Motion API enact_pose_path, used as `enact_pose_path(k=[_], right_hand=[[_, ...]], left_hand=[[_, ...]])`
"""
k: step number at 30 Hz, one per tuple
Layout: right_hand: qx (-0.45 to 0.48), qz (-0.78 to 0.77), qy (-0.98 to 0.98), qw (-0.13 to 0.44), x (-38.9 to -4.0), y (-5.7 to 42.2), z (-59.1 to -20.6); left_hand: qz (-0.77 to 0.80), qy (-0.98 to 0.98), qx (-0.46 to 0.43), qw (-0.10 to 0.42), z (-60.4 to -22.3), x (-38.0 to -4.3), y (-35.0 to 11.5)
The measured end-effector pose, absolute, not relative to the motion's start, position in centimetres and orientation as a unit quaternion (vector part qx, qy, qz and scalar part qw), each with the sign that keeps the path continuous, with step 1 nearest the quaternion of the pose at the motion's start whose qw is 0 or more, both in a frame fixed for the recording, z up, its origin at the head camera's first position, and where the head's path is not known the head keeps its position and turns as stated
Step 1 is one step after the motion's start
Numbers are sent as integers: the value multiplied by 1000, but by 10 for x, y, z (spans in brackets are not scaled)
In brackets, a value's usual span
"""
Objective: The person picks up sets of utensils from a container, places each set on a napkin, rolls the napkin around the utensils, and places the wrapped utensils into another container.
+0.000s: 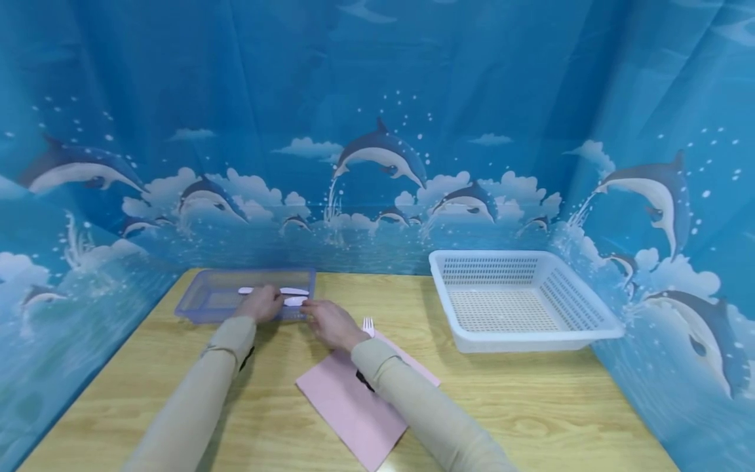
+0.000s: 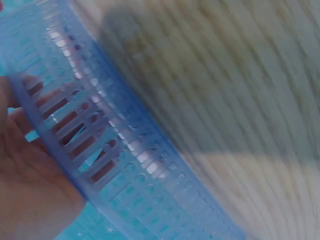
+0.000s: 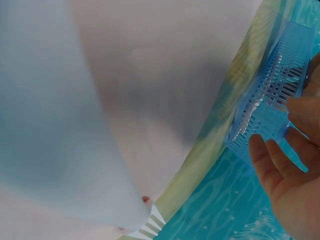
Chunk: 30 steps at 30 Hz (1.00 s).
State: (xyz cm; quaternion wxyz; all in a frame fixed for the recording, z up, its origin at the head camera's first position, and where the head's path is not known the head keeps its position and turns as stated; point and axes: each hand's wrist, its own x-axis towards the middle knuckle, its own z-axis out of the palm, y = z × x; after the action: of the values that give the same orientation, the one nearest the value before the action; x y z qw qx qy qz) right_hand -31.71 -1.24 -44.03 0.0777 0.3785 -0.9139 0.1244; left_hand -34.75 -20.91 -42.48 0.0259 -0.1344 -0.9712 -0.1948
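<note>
My left hand point(image 1: 262, 303) reaches over the near rim of a translucent blue-purple basket point(image 1: 203, 298), its fingers down inside. In the left wrist view, the basket wall partly hides those fingers. A pale pink knife-like utensil point(image 1: 293, 291) lies beside the fingertips, and another pale piece point(image 1: 244, 290) shows left of the hand. At the basket's right end, my right hand point(image 1: 333, 323) pinches the end of a short, broad pink utensil point(image 1: 295, 301), whose kind is unclear. Below the right wrist, a pink fork point(image 1: 368, 326) lies at the far corner of a folded pink napkin point(image 1: 354, 413).
A large white slotted basket point(image 1: 531, 336) stands at the back right of the wood-grain table point(image 1: 501, 406). A blue dolphin-print curtain point(image 1: 377, 78) hangs around the table's back and sides. My right forearm point(image 1: 430, 413) crosses above the napkin.
</note>
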Motion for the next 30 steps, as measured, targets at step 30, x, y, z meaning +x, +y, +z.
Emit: enact_pose_path(k=[30], right_hand=[[374,119,-915,90,-313,-16,-437]], left_hand=[[-179,-979,-88,49,-446,-357,-211]])
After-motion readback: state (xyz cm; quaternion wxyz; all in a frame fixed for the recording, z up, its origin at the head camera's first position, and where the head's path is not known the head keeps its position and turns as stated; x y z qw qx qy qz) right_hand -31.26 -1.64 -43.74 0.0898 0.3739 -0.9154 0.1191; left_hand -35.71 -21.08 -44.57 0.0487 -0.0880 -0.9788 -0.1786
